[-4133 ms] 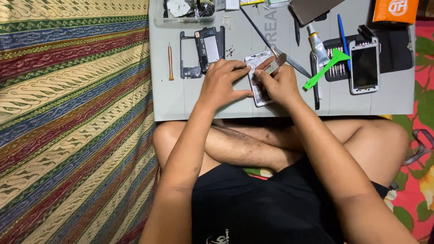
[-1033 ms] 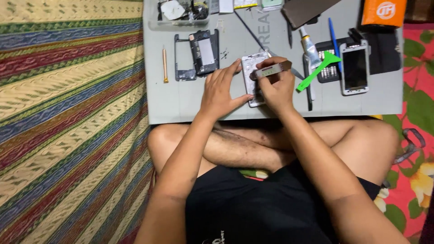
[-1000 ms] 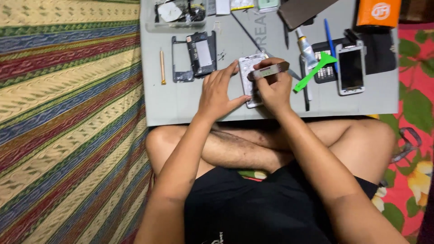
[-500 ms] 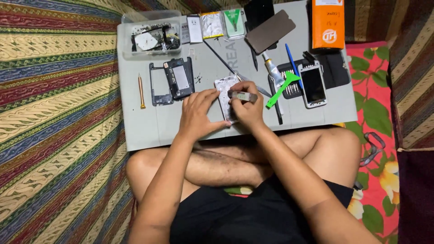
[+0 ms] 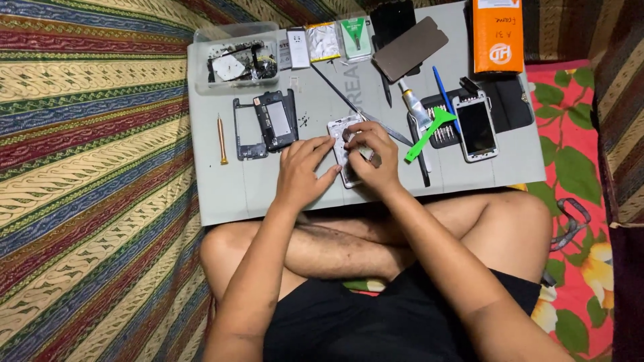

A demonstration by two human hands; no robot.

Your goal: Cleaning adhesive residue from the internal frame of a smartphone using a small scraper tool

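Lying flat on the grey work mat (image 5: 282, 194), just in front of the crossed legs, a stripped white phone frame (image 5: 343, 151) is pinned between both hands. The left hand (image 5: 303, 171) is laid on its near left edge with the fingers spread and pressed down, so the frame is steadied rather than lifted. The right hand (image 5: 373, 155) is curled over the frame's right side, fingertips drawn together as if a small part or tool is pinched; what is held there cannot be made out from this height.

The frame is judged to be light, thin and fairly stiff, yet easily bent or cracked if twisted, and smooth enough to slide on the mat. It is best gripped by its long side edges, with pressure kept off the open middle.

Close by, untouched, are a dark phone housing (image 5: 275, 121) and a separate bezel (image 5: 244, 131) to the left, an orange-handled screwdriver (image 5: 222, 139) further left, a green plastic pry tool (image 5: 428, 131), a glue tube (image 5: 414, 106) and a white smartphone (image 5: 475, 126) to the right.
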